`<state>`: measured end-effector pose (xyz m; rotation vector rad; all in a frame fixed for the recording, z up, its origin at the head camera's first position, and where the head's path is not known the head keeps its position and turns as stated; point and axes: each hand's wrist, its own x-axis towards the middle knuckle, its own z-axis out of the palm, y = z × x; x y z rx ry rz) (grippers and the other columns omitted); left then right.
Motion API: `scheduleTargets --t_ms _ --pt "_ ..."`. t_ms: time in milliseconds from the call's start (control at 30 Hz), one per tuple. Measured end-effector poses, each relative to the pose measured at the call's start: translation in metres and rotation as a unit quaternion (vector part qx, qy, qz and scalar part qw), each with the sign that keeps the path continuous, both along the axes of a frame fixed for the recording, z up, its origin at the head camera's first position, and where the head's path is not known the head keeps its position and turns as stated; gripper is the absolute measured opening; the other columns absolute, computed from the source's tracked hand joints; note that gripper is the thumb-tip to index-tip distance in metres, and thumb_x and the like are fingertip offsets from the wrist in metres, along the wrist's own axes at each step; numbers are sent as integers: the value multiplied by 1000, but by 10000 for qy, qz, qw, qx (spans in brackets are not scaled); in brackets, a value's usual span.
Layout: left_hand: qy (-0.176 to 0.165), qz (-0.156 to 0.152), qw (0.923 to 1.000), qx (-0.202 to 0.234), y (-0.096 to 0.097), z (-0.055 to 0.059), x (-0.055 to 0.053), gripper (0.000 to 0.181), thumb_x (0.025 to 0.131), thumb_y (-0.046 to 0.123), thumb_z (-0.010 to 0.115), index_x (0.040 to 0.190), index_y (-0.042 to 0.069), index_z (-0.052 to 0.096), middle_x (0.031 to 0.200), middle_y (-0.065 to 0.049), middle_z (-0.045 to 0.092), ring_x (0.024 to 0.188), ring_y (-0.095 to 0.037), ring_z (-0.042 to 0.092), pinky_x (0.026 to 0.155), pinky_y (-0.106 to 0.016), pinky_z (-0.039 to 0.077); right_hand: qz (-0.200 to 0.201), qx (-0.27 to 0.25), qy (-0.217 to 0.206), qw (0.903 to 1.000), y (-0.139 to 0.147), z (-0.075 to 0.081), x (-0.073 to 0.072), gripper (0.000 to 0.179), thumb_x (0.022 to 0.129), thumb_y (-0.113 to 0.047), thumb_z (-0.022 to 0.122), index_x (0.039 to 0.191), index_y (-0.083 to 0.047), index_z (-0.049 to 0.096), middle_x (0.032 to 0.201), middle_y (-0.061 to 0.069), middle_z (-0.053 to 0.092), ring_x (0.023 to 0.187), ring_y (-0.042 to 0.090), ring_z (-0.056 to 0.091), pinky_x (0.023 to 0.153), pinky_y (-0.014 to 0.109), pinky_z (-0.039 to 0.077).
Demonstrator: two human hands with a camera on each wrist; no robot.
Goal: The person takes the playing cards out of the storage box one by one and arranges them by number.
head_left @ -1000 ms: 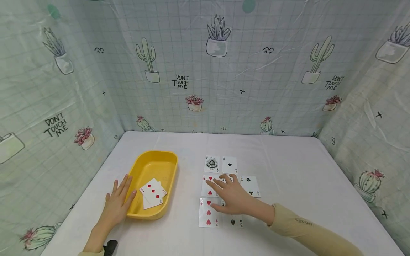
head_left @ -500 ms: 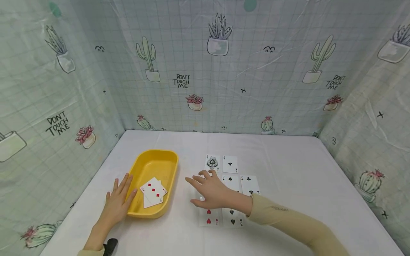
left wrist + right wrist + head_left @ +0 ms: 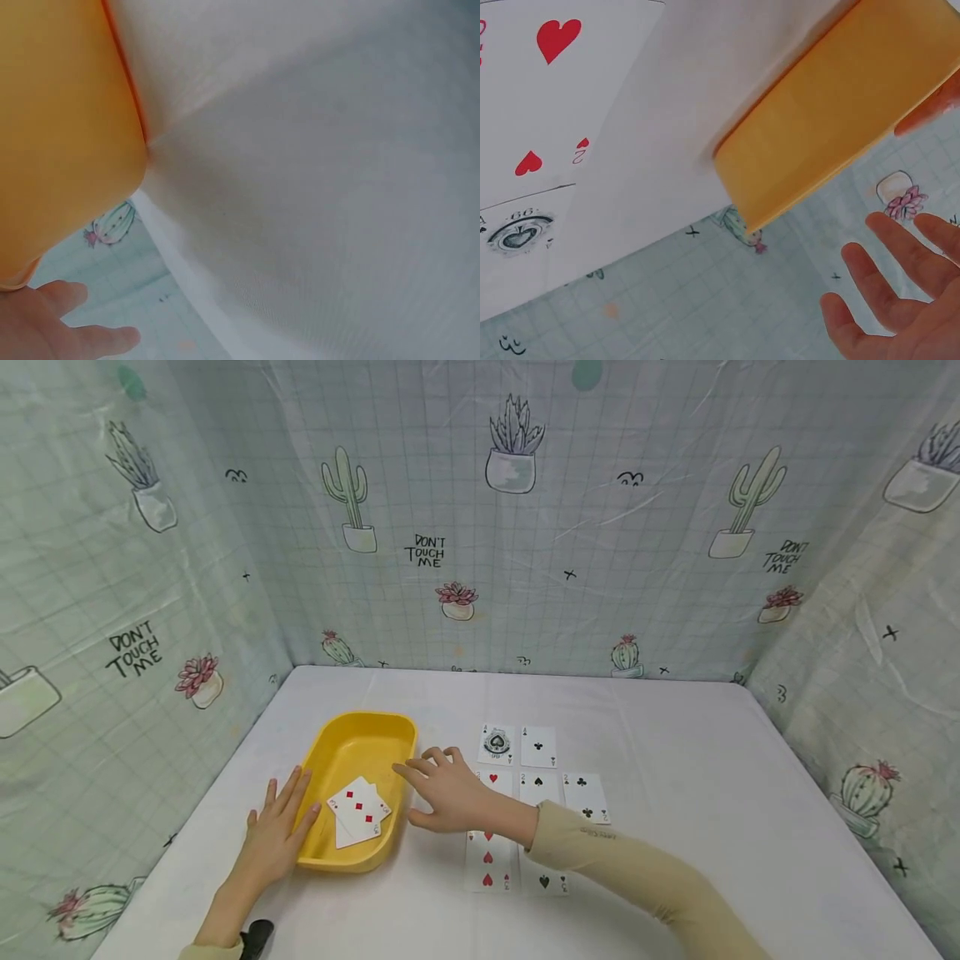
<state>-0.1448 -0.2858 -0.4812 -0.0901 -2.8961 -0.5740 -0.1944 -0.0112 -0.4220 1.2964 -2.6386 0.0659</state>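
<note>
My left hand [image 3: 276, 837] rests with spread, straight fingers on the left rim of a yellow tray [image 3: 367, 720]. Inside the tray lie overlapping playing cards; the top one is a three of diamonds [image 3: 358, 806]. My right hand [image 3: 448, 795] hovers at the tray's right rim, fingers loosely spread and holding nothing. Under and beside the right forearm, face-up cards lie in rows: an ace of spades [image 3: 497, 744], an ace of clubs [image 3: 538, 747], a two of hearts [image 3: 559, 90], a two of spades [image 3: 538, 787], a two of clubs [image 3: 585, 795], a three of hearts [image 3: 487, 864] and a partly covered spade card [image 3: 545, 882].
A white-covered table [image 3: 675, 760] carries everything. Behind and at both sides hangs a cloth printed with cacti [image 3: 345, 497]. A black band [image 3: 257, 938] shows at my left wrist.
My right hand has moved left from above the cards to the tray's right rim, uncovering the two of hearts and two of spades. My left hand stays on the tray.
</note>
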Motion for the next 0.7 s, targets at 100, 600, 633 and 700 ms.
scheduleTargets --t_ms 100,600,633,700 --pt "-41 -8 10000 -21 0 0 0 59 95 39 35 144 14 13 149 -15 16 134 -47 6 90 -76 11 62 45 59 10000 -10 -2 -5 59 86 -47 46 136 -20 34 132 -2 48 117 18 39 93 39 35" --pt "-62 -10 9999 -96 0 0 0 58 95 41 31 144 14 14 149 -15 16 133 -48 6 89 -76 12 110 640 -412 9970 -62 -13 -27 65 83 -52 51 138 -25 31 144 -7 31 129 15 30 104 44 27" --pt "-51 -5 9999 -96 0 0 0 58 95 41 31 144 14 13 149 -15 16 133 -48 6 89 -76 12 59 711 -446 9965 -65 -14 -28 66 82 -53 51 139 -26 30 145 -7 30 130 14 30 105 44 26" --pt "-25 -9 10000 -82 0 0 -1 58 95 40 31 144 14 14 149 -16 16 133 -48 5 89 -76 12 -32 880 -512 9948 -69 -15 -31 68 82 -54 51 139 -27 28 146 -9 27 132 13 28 106 45 26"
